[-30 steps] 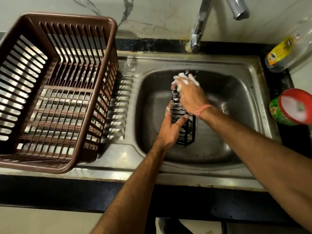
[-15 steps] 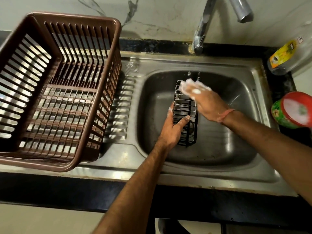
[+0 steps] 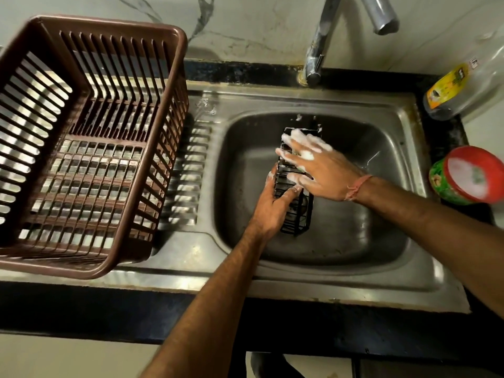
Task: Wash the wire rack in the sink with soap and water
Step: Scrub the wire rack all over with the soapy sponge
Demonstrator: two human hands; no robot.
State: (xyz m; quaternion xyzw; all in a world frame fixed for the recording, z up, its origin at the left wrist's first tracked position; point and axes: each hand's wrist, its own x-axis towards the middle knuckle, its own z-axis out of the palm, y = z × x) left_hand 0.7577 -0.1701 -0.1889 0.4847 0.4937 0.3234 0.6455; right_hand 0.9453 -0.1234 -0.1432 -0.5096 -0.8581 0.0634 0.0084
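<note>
The black wire rack (image 3: 296, 186) stands on edge in the middle of the steel sink (image 3: 403, 148), near end down on the basin floor, far end leaning toward the tap (image 3: 319, 50). The left hand (image 3: 272, 205) grips its near left side, thumb curled over the wires and fingers hidden behind. The right hand (image 3: 319, 167), thick with white suds, lies across the upper half with fingers spread wide and fairly straight; something green seems to sit under the palm, but I cannot tell what. A second ago that hand was bunched at the rack's far tip; it has since slid down and flattened out, so the soaping has spread from the end to the face. No water runs from the tap, so rinsing is probably still ahead. A brown plastic basket (image 3: 169, 110) sits on the drainboard to the left; a red-lidded tub (image 3: 471, 173) and a clear bottle (image 3: 461, 85) stand at the right.
</note>
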